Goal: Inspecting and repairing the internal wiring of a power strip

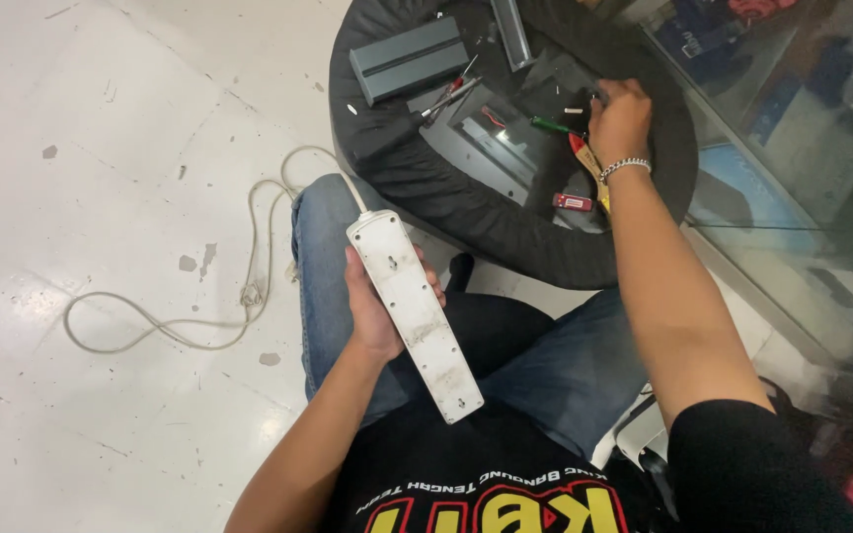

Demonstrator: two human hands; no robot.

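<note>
The left hand (375, 311) is seen wrapped around a white power strip (415, 314), fingers curled over its far long side and the thumb side beneath; the strip is held flat side up, above the lap, clear of the round black table (426, 188), with its white cable (199, 286) led off the upper end down to the pale floor (101, 118), where it is laid in loose loops. The right hand (619, 120) is stretched out onto the table near its right edge, fingers bent down onto small parts there; whether anything is pinched cannot be told. A green-handled screwdriver (551, 124) is found just beside that hand, a small red object (573, 202) nearer the front edge, a grey box (409, 59) toward the back left edge, and a dark flat panel (491, 148) in the middle.
</note>
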